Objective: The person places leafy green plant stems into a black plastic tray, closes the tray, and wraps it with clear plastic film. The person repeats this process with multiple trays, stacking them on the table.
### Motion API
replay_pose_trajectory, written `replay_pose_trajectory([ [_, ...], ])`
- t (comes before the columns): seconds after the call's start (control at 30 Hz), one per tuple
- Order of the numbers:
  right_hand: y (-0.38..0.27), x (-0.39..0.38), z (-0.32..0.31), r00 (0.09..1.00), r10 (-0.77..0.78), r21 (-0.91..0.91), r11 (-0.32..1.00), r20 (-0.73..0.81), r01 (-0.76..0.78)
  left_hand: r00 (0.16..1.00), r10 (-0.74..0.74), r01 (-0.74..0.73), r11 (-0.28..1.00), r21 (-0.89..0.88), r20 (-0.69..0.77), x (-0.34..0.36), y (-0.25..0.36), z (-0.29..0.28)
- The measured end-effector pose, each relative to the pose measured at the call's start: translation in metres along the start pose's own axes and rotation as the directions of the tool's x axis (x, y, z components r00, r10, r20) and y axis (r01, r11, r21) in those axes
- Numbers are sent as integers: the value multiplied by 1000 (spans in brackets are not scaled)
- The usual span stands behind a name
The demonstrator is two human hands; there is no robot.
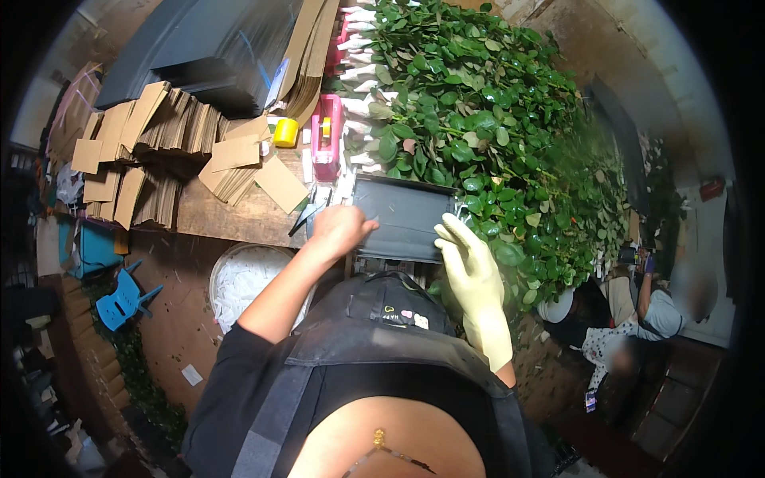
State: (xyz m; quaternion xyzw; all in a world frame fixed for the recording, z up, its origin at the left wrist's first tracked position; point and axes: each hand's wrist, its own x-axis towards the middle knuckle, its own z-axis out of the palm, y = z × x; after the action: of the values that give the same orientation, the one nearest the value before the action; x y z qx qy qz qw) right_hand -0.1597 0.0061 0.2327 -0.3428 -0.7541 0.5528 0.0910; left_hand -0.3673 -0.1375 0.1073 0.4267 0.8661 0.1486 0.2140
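Note:
In front of my body lies a dark grey folded sheet [402, 215] with raised edges along its far side. My bare left hand [341, 231] is closed at the sheet's left end, its fingers curled. What they hold, if anything, is hidden. A pale yellow glove covers my right hand [472, 267], which is open at the sheet's right end with fingers stretched out. Beyond that hand spreads a big heap of leafy green stems [486, 119], their ends wrapped in white. A pink tape dispenser [327, 143] stands just past the sheet's far left corner.
On the wooden table [231, 211] at left are stacks of cardboard pieces [187, 123], a yellow tape roll [286, 132] and a dark sheet stack [219, 60]. Below stand a bin of white scraps [243, 279] and a blue chair [123, 299]. People [637, 311] are at right.

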Motion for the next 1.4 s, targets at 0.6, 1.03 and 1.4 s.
replay_pose_trajectory([
  [0.6, 27, 84, 135, 745, 120, 497, 674, 656, -546, 901, -402, 25, 419, -908, -161, 4, -57, -36],
  [1.03, 7, 79, 154, 671, -28, -326, 858, 741, 396, 913, -214, 407, 493, -769, 346, 80, -158, 1],
  [1.4, 4, 76, 111, 691, 83, 132, 958, 718, -253, 973, -207, 218, 970, -105, 103, 89, -155, -4],
])
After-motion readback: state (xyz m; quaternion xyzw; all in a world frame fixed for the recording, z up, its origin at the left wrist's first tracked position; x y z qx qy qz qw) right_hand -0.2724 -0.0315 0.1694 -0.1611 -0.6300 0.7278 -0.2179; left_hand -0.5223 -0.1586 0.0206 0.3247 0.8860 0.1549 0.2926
